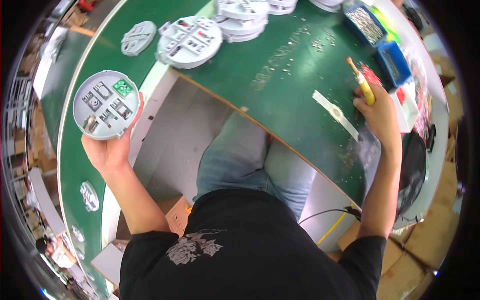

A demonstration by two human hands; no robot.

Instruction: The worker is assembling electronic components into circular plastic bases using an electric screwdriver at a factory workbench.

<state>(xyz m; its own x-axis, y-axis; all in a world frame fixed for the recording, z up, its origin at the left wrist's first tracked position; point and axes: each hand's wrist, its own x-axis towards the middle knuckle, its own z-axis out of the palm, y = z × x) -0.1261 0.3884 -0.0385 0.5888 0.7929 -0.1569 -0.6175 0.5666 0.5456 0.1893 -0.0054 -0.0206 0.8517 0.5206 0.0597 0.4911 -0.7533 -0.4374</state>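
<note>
My left hand point(109, 152) holds a round light-grey plastic housing point(106, 112) from below, over the green belt on the left. Its inner side faces up, with metal contact pieces in slots and a small green circuit board point(122, 88) near its upper right. The fingers behind it are mostly hidden. My right hand point(377, 107) is closed around a slim yellow-handled tool point(367, 93) with a pale collar and a brownish end pointing up and left. Just left of that hand, a white strip with a round middle point(336, 112) lies on the green table point(300, 100).
More round grey housings point(190, 42) stand beyond the left hand, some stacked point(242, 22). Blue bins point(365, 25) of small metal parts line the table's right side. Loose metal bits point(287, 62) are scattered on the table. A black mesh bag point(412, 170) sits beside my right forearm.
</note>
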